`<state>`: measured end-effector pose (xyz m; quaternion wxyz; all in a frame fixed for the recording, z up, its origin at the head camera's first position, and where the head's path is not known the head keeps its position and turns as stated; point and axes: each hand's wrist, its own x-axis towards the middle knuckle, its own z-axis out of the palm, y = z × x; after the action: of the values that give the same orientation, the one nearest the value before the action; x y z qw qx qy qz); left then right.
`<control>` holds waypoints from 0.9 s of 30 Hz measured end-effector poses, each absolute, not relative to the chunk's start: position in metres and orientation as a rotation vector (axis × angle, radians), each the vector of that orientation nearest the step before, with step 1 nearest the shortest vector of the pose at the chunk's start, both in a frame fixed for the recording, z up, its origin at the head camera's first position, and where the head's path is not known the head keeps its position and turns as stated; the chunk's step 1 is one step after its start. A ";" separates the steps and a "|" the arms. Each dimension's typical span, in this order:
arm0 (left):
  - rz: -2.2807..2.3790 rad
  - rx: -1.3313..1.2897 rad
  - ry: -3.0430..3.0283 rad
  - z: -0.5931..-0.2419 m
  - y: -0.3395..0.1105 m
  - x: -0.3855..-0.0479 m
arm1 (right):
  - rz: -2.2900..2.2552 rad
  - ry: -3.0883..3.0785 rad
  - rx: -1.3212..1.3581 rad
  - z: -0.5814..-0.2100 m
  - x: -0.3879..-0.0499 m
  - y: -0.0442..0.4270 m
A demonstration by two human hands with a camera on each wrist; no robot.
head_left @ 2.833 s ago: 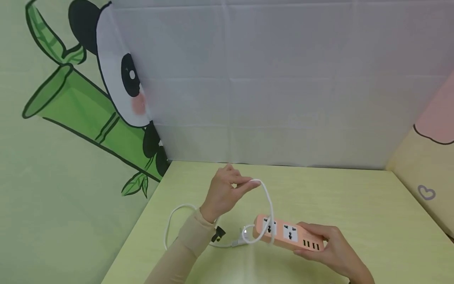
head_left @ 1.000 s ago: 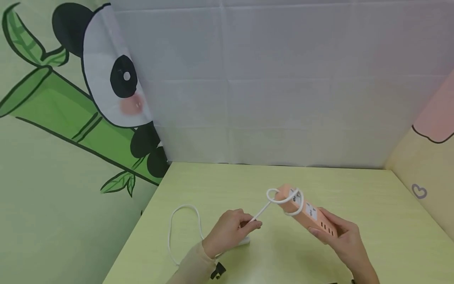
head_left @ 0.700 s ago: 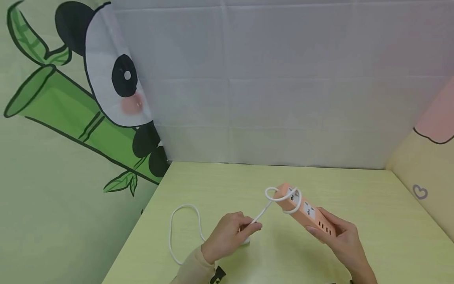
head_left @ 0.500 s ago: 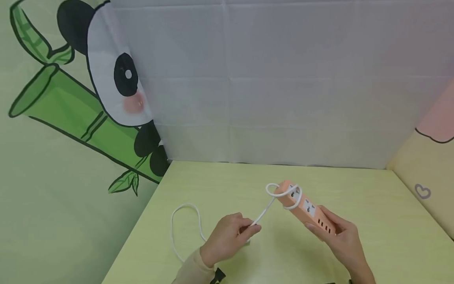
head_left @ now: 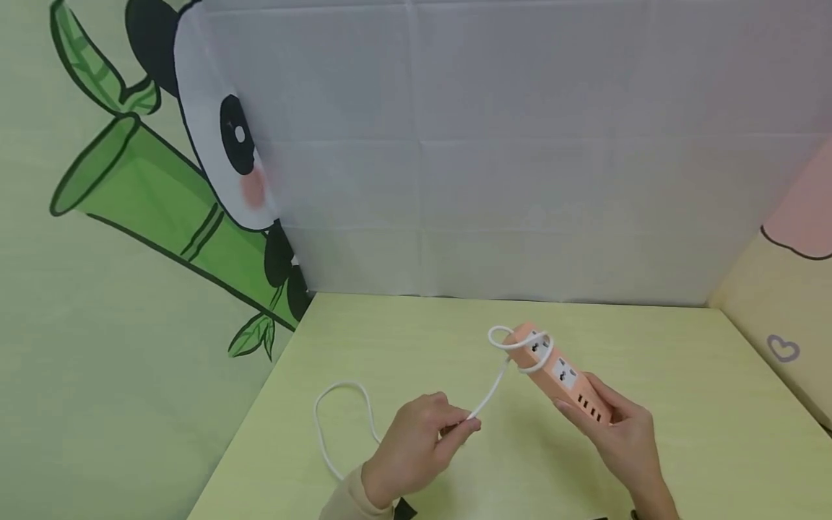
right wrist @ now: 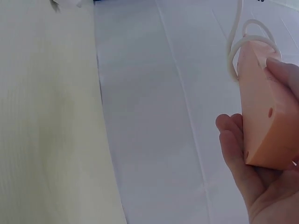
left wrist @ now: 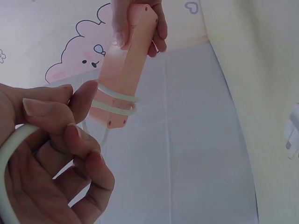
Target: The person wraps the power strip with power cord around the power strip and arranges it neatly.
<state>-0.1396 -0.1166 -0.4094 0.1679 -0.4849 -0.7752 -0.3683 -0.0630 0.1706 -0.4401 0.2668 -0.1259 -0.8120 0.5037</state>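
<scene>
An orange power strip (head_left: 578, 390) is held up and tilted above the table, its socket face toward the head camera. My right hand (head_left: 624, 437) grips its near end, beside the USB ports. White cord (head_left: 490, 393) loops loosely round the far end, and the left wrist view shows turns of cord (left wrist: 117, 110) across its back. My left hand (head_left: 416, 444) pinches the cord between thumb and fingers, left of the strip. The stretch between hand and strip bows slightly. In the right wrist view, fingers (right wrist: 236, 154) and thumb clasp the strip's sides.
Another loop of the cord (head_left: 318, 415) lies on the pale yellow table (head_left: 682, 404), left of my left hand. A white plug (left wrist: 292, 133) shows at the left wrist view's edge. A small black object (head_left: 404, 510) sits by the left sleeve. A grey sheet (head_left: 494, 180) stands behind the table.
Since the first frame, my left hand has come down and nearer, drawing the cord leftward. My right hand has raised and tilted the strip; it has risen slightly further in the last second.
</scene>
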 end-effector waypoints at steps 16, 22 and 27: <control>-1.113 -1.263 -2.249 -0.408 -0.108 -0.139 | 1.352 -2.235 -0.353 -0.441 -0.075 0.180; -1.073 -1.247 -2.199 -0.410 -0.108 -0.139 | 1.321 -2.187 -0.400 -0.451 -0.075 0.186; -1.070 -1.261 -2.182 -0.415 -0.108 -0.138 | 1.335 -2.192 -0.395 -0.459 -0.072 0.186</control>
<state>-0.1376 -0.1079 -0.4147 0.2003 -0.4512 -0.7809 -0.3829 -0.0715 0.1863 -0.4589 0.2690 -0.1465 -0.8131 0.4950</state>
